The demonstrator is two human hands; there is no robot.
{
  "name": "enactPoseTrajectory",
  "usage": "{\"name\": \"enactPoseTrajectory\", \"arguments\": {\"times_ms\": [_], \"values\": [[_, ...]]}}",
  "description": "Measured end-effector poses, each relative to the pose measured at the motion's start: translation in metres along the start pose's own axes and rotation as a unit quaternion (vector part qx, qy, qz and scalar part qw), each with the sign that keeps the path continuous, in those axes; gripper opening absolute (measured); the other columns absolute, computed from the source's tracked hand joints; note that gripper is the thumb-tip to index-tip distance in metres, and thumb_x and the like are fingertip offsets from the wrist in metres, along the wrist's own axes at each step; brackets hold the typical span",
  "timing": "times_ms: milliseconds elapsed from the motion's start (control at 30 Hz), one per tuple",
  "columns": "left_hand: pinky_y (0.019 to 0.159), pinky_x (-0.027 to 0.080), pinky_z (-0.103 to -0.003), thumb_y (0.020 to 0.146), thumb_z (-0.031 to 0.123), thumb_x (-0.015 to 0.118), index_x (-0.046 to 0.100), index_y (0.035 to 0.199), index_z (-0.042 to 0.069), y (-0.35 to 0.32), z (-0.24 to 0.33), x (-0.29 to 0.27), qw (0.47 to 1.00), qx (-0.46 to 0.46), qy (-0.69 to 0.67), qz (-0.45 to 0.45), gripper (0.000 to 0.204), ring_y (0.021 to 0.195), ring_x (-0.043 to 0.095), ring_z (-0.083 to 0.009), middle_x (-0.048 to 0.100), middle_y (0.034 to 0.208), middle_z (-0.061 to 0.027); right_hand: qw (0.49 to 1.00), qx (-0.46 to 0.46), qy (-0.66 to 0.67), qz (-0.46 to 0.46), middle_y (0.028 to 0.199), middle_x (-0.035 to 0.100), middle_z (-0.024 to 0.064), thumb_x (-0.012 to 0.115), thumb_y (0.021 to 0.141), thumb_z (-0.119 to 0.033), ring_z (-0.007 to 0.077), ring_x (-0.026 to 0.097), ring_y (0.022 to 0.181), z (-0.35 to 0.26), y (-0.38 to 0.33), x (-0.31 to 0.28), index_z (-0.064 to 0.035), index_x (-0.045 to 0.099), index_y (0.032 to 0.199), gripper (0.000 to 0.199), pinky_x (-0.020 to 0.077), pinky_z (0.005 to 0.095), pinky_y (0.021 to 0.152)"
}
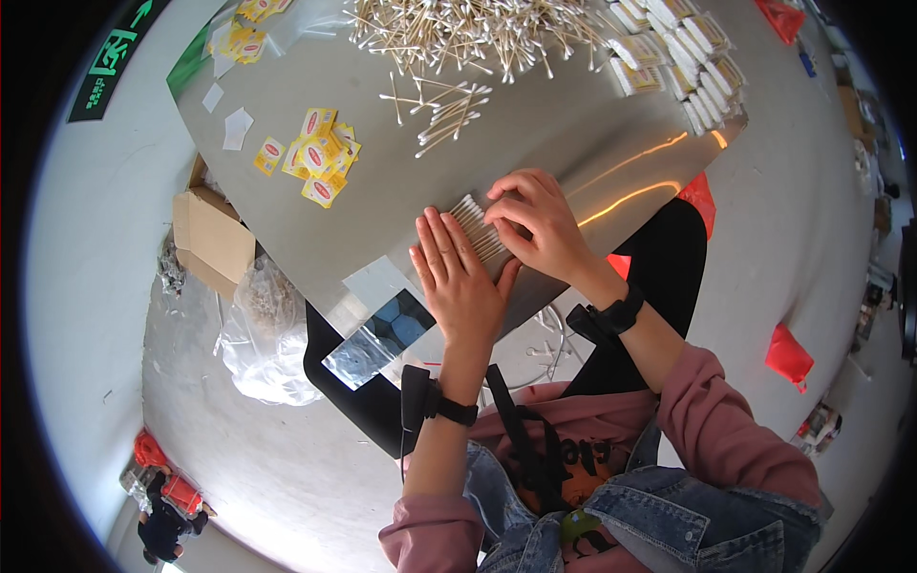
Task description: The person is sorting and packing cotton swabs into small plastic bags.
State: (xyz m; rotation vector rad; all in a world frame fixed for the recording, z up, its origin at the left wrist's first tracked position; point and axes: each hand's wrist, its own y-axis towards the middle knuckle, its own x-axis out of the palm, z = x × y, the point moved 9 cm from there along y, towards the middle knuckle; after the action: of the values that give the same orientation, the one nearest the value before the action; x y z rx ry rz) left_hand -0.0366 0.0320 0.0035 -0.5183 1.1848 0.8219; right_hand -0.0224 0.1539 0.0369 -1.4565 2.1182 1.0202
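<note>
A close row of cotton swabs [475,227] lies side by side on the grey metal table, between my two hands. My left hand [460,279] rests flat with its fingers stretched out along the left ends of the row. At the right ends is my right hand [541,225], its fingers bent and its fingertips closed on the swabs; just how many they grip is hidden. Beyond the row, a few loose swabs [447,122] lie apart from a large heap of cotton swabs [468,33]. Clear plastic bags [382,325] lie by the near left edge.
Yellow-and-white printed cards [323,155] lie in a loose pile on the left of the table [277,220]. Stacked packs of swabs [673,62] stand at the far right. Beside the table are an open cardboard box [212,234] and a filled plastic sack [263,334].
</note>
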Motion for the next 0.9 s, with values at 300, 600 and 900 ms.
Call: {"name": "enactPoseTrajectory", "arguments": {"times_ms": [300, 600, 900], "values": [[0.12, 0.016, -0.051, 0.089, 0.061, 0.057, 0.029, 0.148, -0.011, 0.0, 0.0, -0.001, 1.0, 0.0, -0.011, 0.003, 0.097, 0.149, 0.019, -0.0402, 0.026, 0.157, -0.0283, 0.998, 0.039, 0.043, 0.026, 0.105, 0.059, 0.0024, 0.067, 0.078, -0.004, 0.0263, 0.055, 0.105, 0.011, 0.003, 0.002, -0.0124, 0.065, 0.083, 0.01, 0.0418, 0.04, 0.092], [0.12, 0.017, -0.051, 0.089, 0.063, 0.057, 0.029, 0.148, -0.012, 0.0, -0.001, -0.001, 1.0, 0.0, -0.002, 0.001, 0.099, 0.149, 0.02, -0.0401, 0.027, 0.157, -0.0282, 1.0, 0.001, -0.001, -0.006, 0.105, 0.06, 0.0019, 0.068, 0.078, -0.005, 0.0266, 0.054, 0.104, 0.003, 0.007, 0.005, -0.0133, 0.066, 0.083, 0.01, 0.0428, 0.0394, 0.09], [0.121, 0.016, -0.051, 0.089, 0.063, 0.057, 0.029, 0.148, -0.011, 0.0, -0.001, -0.001, 1.0, -0.001, -0.014, 0.002, 0.099, 0.149, 0.019, -0.04, 0.026, 0.157, -0.0279, 0.999, 0.023, 0.011, 0.023, 0.107, 0.06, 0.0016, 0.069, 0.077, -0.004, 0.0266, 0.055, 0.104, 0.008, 0.01, 0.008, -0.0137, 0.068, 0.087, 0.014, 0.043, 0.0399, 0.091]]}}
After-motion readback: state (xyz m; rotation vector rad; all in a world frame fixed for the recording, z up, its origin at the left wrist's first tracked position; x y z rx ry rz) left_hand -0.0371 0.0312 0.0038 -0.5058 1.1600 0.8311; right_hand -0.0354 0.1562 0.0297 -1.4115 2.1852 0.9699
